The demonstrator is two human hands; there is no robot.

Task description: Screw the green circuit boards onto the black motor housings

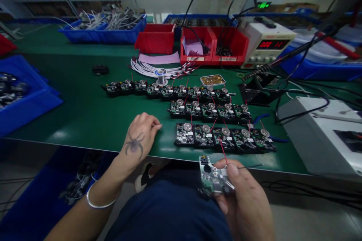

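My right hand (pixel 243 196) holds a circuit board (pixel 213 177) near the table's front edge, thumb on top and fingers beneath. A red wire (pixel 223 151) rises from the board and a black wire (pixel 251 166) sticks out to the right. My left hand (pixel 143 133) is over the green table, left of the board rows, its thumb and index finger pinched on a small, thin item (pixel 160 127) that I cannot make out. Beyond the hands, several assembled boards (pixel 205 135) with round metal discs and red wires lie in three rows.
A solder spool (pixel 161 77), white cables (pixel 147 68) and a tray of small brass parts (pixel 212 80) lie behind the rows. Blue-handled pliers (pixel 278 140) and a grey box (pixel 319 135) are at right. Red bins (pixel 158 39) and a power supply (pixel 266 41) stand farther back.
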